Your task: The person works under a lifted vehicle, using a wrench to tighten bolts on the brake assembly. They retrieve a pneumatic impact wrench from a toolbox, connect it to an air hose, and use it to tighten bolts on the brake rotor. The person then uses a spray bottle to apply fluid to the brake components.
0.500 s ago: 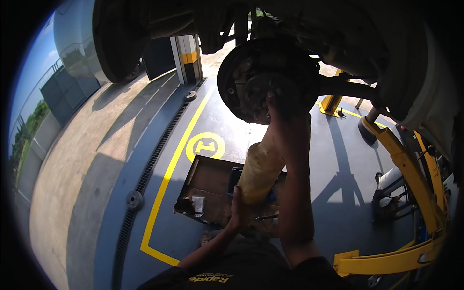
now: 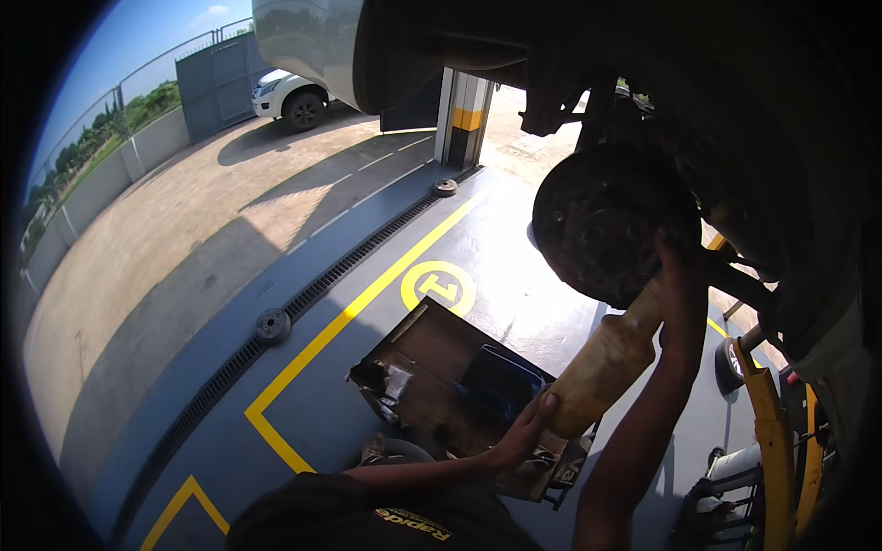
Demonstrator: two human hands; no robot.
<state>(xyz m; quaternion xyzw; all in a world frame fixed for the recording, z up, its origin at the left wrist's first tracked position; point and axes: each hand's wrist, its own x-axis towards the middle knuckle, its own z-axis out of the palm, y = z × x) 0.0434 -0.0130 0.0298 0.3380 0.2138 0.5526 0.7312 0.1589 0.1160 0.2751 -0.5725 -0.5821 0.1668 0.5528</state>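
A stained, yellowish plastic bottle [image 2: 597, 372] slants in front of me, its narrow end up by a dark round brake assembly [image 2: 611, 225]. At the bottle's lower end, my left hand [image 2: 531, 427] supports it with the fingers against its side. My right hand [image 2: 678, 271] is raised to the lower right edge of the brake assembly, close to the bottle's neck. Shadow hides most of its fingers, so its grip does not show. The brake assembly hangs on the underside of a raised vehicle [image 2: 441, 46].
Below lies a brown tray-like cart [image 2: 418, 354] with a blue-edged dark bin [image 2: 501, 381]. Yellow lift arms [image 2: 772, 441] stand at the right. A floor drain grate [image 2: 354, 234] bears round metal pieces [image 2: 273, 325]. A striped pillar [image 2: 466, 119] and a white vehicle [image 2: 299, 96] are farther off.
My view has swung left, so the brake assembly, bottle and both hands appear farther right and lower. The left hand stays at the bottle's lower end, and the right hand stays by the brake assembly.
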